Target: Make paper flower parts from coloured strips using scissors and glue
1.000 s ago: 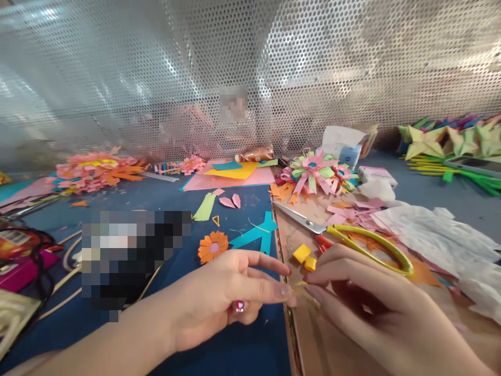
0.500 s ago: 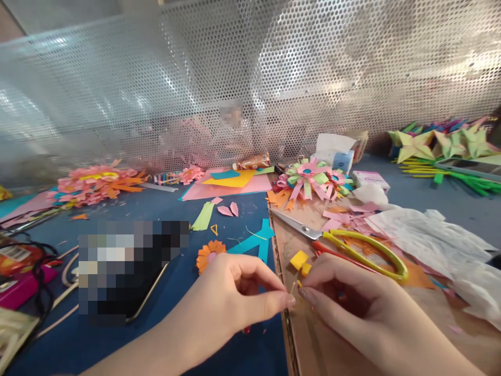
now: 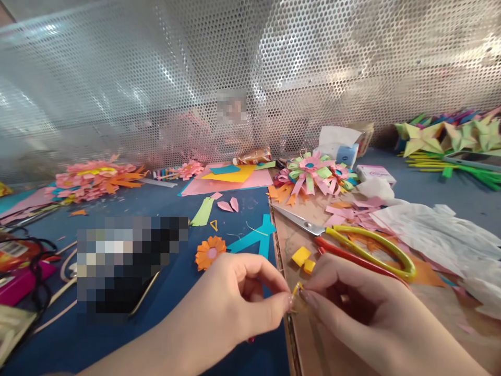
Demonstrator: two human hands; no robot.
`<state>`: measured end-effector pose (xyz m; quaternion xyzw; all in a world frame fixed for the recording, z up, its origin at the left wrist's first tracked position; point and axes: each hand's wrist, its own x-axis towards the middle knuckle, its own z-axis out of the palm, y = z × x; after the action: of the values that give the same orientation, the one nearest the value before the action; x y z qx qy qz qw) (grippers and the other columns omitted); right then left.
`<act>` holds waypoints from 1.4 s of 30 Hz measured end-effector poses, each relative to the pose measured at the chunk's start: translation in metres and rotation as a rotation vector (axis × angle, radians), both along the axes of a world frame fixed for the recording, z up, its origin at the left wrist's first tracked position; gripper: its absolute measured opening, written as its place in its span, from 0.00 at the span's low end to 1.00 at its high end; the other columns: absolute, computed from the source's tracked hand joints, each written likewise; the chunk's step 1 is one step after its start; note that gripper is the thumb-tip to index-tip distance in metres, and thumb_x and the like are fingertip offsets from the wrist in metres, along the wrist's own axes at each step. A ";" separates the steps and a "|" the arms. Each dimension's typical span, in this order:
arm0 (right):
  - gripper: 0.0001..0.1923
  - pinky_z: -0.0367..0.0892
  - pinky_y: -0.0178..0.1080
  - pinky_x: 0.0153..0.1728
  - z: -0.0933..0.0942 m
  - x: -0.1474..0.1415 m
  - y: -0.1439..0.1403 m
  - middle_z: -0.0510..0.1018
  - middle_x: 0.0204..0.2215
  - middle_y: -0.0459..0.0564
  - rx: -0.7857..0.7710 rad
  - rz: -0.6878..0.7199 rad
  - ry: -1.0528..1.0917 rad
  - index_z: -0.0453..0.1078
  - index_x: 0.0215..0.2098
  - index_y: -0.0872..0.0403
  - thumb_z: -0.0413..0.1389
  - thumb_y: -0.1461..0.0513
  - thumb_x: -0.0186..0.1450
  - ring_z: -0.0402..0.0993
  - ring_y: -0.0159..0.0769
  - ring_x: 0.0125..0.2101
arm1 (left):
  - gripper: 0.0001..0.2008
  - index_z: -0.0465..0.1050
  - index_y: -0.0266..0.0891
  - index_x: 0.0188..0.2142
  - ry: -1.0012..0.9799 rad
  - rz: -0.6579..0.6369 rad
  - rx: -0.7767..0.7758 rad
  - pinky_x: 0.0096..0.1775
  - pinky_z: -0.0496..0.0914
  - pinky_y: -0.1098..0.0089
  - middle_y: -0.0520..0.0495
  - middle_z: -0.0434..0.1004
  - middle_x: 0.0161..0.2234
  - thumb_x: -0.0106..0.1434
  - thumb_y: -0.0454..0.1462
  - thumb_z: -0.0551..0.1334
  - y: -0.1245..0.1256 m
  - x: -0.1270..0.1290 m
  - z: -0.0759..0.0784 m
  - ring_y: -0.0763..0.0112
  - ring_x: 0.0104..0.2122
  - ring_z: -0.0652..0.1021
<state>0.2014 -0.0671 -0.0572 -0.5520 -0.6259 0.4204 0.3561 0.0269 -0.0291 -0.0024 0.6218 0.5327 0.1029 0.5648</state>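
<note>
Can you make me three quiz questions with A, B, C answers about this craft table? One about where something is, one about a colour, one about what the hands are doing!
1. Where is the orange paper flower?
A. on the blue table
B. on the scissors
C. in a hand

2. What colour are the scissors' handles?
A. blue and white
B. yellow-green and red
C. black

3. What are the left hand and right hand doing?
A. lying flat
B. holding scissors
C. pinching a tiny yellow piece together

Answers: 1 A, it lies on the blue top. 2 B, both loops show. 3 C, fingertips meet on it.
</note>
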 end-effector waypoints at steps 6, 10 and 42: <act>0.07 0.69 0.31 0.24 -0.003 0.002 -0.001 0.77 0.25 0.48 0.019 0.049 0.017 0.70 0.28 0.52 0.52 0.59 0.61 0.73 0.34 0.26 | 0.10 0.71 0.38 0.29 0.032 0.014 -0.031 0.21 0.56 0.78 0.57 0.62 0.17 0.54 0.43 0.63 0.001 0.000 -0.003 0.80 0.18 0.63; 0.09 0.69 0.31 0.24 -0.006 0.002 -0.001 0.77 0.26 0.48 0.012 0.070 -0.027 0.70 0.29 0.51 0.50 0.58 0.62 0.73 0.34 0.26 | 0.10 0.71 0.38 0.29 0.022 0.011 -0.026 0.20 0.56 0.79 0.58 0.62 0.16 0.54 0.43 0.63 0.001 -0.001 -0.005 0.80 0.18 0.62; 0.10 0.63 0.30 0.20 -0.011 0.003 -0.003 0.70 0.21 0.46 0.067 0.062 -0.034 0.65 0.27 0.51 0.47 0.57 0.63 0.66 0.31 0.21 | 0.08 0.70 0.37 0.28 0.001 0.043 -0.035 0.19 0.60 0.80 0.56 0.63 0.19 0.54 0.41 0.63 0.001 0.002 -0.006 0.79 0.19 0.63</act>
<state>0.2042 -0.0696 -0.0677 -0.5273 -0.6624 0.4006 0.3503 0.0291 -0.0286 -0.0086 0.6002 0.5481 0.1054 0.5729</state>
